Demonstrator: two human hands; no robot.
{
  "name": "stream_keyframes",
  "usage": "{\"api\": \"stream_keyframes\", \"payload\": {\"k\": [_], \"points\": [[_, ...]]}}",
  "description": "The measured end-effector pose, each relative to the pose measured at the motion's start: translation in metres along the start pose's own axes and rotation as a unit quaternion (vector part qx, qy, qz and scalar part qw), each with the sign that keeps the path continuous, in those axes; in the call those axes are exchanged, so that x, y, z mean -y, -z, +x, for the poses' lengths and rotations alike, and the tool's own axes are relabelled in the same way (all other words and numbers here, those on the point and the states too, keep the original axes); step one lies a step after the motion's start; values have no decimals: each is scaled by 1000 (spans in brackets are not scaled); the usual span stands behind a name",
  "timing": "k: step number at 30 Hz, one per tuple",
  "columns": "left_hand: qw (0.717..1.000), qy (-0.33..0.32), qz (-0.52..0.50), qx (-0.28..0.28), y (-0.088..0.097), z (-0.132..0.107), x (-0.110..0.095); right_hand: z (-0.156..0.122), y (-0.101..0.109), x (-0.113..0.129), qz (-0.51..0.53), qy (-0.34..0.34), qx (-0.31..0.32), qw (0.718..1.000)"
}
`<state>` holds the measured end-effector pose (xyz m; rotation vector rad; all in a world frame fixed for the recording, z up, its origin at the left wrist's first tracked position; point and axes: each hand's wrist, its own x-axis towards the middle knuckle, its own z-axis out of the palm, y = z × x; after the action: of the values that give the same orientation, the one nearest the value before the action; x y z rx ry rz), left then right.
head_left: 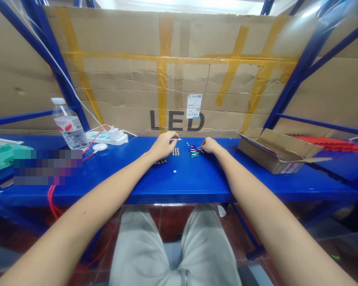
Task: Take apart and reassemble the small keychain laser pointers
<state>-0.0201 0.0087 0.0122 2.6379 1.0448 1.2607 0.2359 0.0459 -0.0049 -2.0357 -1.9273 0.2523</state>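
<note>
My left hand (164,145) is closed over the blue table, its fingertips pinching a thin whitish stick-like piece (176,139). Just below those fingers several small round metal pieces (176,151) sit in neat rows. Partly hidden under the left wrist are several dark, greenish small items (161,162). My right hand (210,145) has its fingers curled together at the table, beside a group of shiny coloured metal loops (193,151) in purple, blue and green. A small pale loop shows at its fingertips; whether they grip it is too small to tell.
An open cardboard box (274,153) stands at the right, with red sheets (328,143) behind it. At the left are a water bottle (70,125), a white power strip (107,137) and red cables (52,198). A large LED carton (131,91) walls off the back.
</note>
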Motion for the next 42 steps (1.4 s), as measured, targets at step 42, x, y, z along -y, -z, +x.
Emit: {"api": "stream_keyframes", "payload": {"k": [42], "points": [[989,-28,-51,137,7,-1,8,-63,-16,39,210,282,-44,935]]}}
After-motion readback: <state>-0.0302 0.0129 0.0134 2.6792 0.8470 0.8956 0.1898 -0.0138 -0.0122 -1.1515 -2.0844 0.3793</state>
